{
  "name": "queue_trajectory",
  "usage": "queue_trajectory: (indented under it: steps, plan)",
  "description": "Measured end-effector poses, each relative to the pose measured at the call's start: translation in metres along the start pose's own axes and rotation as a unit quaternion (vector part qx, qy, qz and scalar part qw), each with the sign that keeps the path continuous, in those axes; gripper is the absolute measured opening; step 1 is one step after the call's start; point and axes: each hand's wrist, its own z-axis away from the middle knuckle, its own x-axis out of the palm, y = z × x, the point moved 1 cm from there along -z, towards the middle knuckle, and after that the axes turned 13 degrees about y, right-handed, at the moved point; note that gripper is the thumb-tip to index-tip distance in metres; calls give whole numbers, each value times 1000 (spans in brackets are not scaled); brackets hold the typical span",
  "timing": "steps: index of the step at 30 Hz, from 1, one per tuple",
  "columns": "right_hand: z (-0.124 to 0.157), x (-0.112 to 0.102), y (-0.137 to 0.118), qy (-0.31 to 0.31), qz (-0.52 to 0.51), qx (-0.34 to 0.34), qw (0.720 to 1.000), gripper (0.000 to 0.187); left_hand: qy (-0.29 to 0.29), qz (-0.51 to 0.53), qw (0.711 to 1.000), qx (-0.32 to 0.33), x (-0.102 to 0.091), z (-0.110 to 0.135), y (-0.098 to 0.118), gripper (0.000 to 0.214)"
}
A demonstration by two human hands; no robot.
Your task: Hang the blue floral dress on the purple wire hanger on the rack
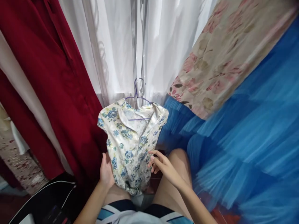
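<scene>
A small cream shirt with blue flowers point(130, 137) hangs on a thin purple hanger point(137, 93) in front of white curtains. My left hand point(106, 172) grips the shirt's lower left edge, fingers tucked behind the cloth. At the shirt's lower right side my right hand point(161, 166) touches the fabric with fingers partly curled. My bare knees show beneath the shirt's hem.
A dark red curtain point(53, 77) hangs at the left, white curtains point(121, 46) behind. A blue tulle cloth point(245, 133) and a floral sheet point(224, 53) lie to the right. A black bag with a white cable point(53, 199) sits at the lower left.
</scene>
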Motion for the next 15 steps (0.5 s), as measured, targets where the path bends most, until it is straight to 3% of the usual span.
queue_trajectory:
  steps: [2,5,9,15]
  plan:
    - [2,11,6,-6,10,2,1000,41,67,-54,996,25,-13,10,-5,66]
    - [8,23,9,9,32,-13,999,51,107,-166,978,60,-7,19,-14,61]
    - [10,21,5,60,56,-34,996,56,67,-163,983,50,19,29,-22,54]
    - [4,12,5,79,38,-57,995,29,-23,-154,988,-9,36,53,-11,51]
